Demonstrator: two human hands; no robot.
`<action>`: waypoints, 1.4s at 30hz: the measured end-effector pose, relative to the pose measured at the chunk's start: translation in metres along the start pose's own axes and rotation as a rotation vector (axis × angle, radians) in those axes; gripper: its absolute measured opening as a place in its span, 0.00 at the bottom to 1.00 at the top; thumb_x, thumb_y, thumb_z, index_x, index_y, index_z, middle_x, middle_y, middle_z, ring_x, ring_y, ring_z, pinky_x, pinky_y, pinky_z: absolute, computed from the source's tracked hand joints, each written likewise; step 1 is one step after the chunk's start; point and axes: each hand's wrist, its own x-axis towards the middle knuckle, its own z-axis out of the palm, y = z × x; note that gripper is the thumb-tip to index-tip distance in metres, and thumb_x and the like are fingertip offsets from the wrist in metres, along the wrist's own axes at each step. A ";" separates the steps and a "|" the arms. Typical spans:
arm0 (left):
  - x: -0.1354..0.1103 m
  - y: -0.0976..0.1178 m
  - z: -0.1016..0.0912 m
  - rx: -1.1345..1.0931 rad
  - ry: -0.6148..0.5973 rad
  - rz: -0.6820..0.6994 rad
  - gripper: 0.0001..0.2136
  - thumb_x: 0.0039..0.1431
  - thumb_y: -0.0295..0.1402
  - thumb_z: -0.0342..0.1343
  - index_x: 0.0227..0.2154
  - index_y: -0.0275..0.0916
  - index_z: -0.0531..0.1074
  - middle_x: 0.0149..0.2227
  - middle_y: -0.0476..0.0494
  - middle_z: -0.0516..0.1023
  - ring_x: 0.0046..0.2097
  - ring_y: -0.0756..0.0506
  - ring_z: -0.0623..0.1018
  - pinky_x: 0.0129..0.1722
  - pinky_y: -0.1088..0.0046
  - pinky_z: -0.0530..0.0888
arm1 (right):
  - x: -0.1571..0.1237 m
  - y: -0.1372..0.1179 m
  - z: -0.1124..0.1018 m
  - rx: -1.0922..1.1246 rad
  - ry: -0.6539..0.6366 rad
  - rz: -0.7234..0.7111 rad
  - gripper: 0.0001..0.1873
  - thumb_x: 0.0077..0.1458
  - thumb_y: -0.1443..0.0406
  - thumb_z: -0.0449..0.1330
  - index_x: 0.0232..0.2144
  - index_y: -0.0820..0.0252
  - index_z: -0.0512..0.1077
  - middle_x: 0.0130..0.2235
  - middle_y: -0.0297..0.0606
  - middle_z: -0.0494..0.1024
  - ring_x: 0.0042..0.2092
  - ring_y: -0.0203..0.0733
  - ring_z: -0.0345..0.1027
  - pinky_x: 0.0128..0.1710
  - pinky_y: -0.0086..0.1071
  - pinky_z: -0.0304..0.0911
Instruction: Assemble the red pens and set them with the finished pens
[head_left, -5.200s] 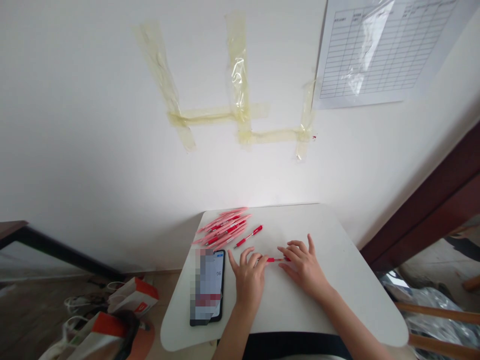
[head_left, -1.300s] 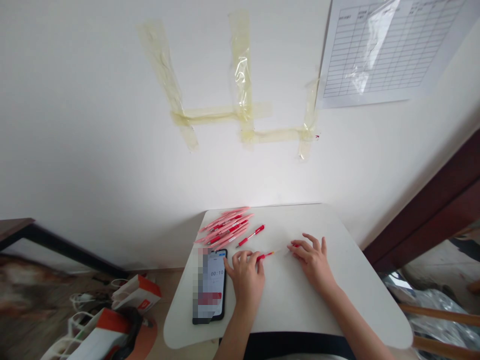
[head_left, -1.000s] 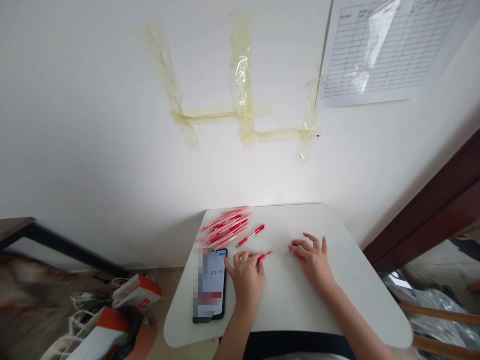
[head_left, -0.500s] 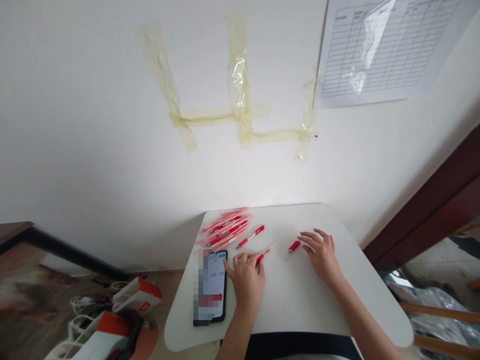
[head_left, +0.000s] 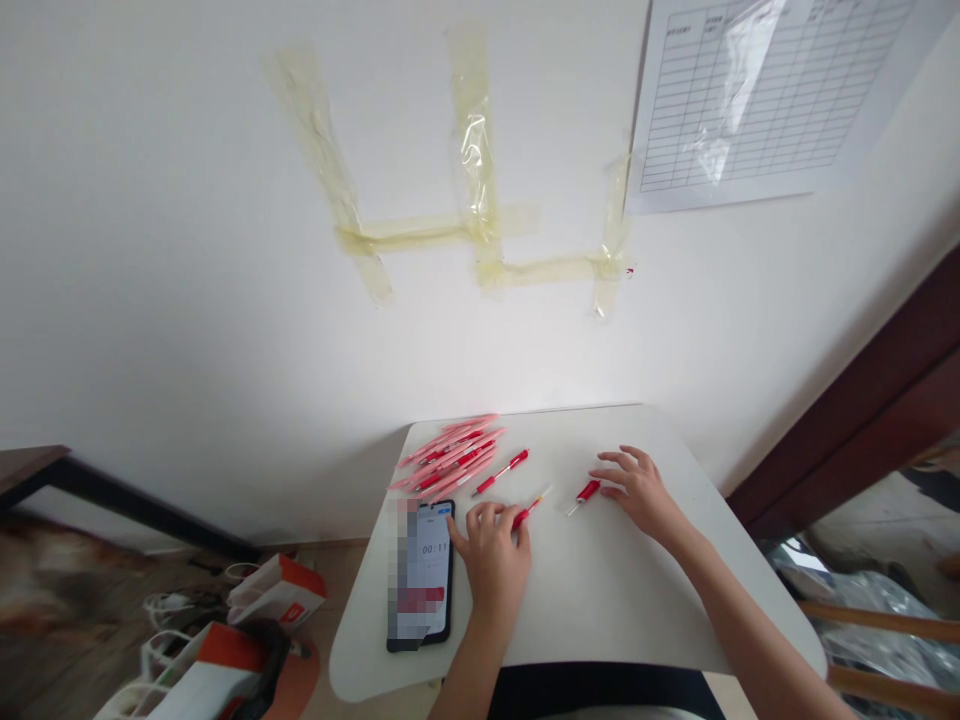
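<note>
Resting on the white table [head_left: 600, 590], my left hand [head_left: 496, 555] has its fingers closed on the red grip half of a pen [head_left: 523, 517]. A thin refill sticks out of that half, pointing up and to the right. My right hand [head_left: 637, 492] is spread, palm down. Its fingertips hover by the pen's other half [head_left: 588, 491], a red end with a clear barrel lying on the tabletop. Whether a fingertip touches that half, I cannot tell. An assembled red pen [head_left: 501, 473] lies beyond my left hand.
Several pens in pink wrappers [head_left: 454, 460] are heaped at the table's far left. A phone [head_left: 431, 570] showing a timer lies left of my left hand. The wall [head_left: 540, 350] borders the far edge. Paper bags [head_left: 277, 595] stand on the floor at left.
My right hand has shifted slightly up and left. The pen half near it shows more of its clear barrel. My left hand stays put, and the phone timer went from 10 to 11.
</note>
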 end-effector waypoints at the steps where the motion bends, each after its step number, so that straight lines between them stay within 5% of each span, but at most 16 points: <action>1: 0.000 0.000 0.000 -0.004 -0.003 -0.001 0.06 0.58 0.30 0.60 0.35 0.48 0.81 0.40 0.47 0.81 0.51 0.38 0.74 0.66 0.36 0.49 | 0.002 0.000 0.000 0.008 -0.003 -0.009 0.16 0.61 0.64 0.59 0.47 0.38 0.79 0.58 0.34 0.75 0.65 0.60 0.56 0.59 0.58 0.61; 18: -0.002 0.000 0.000 -0.084 0.009 -0.018 0.06 0.56 0.30 0.61 0.34 0.48 0.80 0.40 0.46 0.80 0.51 0.37 0.74 0.66 0.37 0.47 | -0.005 0.012 0.016 0.073 0.187 -0.006 0.12 0.64 0.59 0.58 0.43 0.44 0.80 0.55 0.37 0.77 0.63 0.60 0.57 0.58 0.60 0.62; 34: -0.002 0.001 -0.002 -0.065 -0.040 0.001 0.05 0.58 0.33 0.60 0.34 0.49 0.80 0.41 0.47 0.81 0.52 0.38 0.75 0.65 0.32 0.47 | -0.009 0.012 0.018 0.003 0.169 0.033 0.14 0.65 0.57 0.55 0.48 0.41 0.79 0.55 0.36 0.76 0.63 0.59 0.57 0.60 0.60 0.59; 42: 0.001 0.001 -0.002 -0.047 -0.079 0.064 0.05 0.59 0.35 0.61 0.37 0.48 0.80 0.43 0.46 0.81 0.54 0.36 0.73 0.65 0.30 0.46 | -0.006 0.008 0.015 0.026 0.159 0.023 0.12 0.64 0.58 0.57 0.39 0.45 0.81 0.55 0.37 0.76 0.64 0.60 0.56 0.62 0.64 0.54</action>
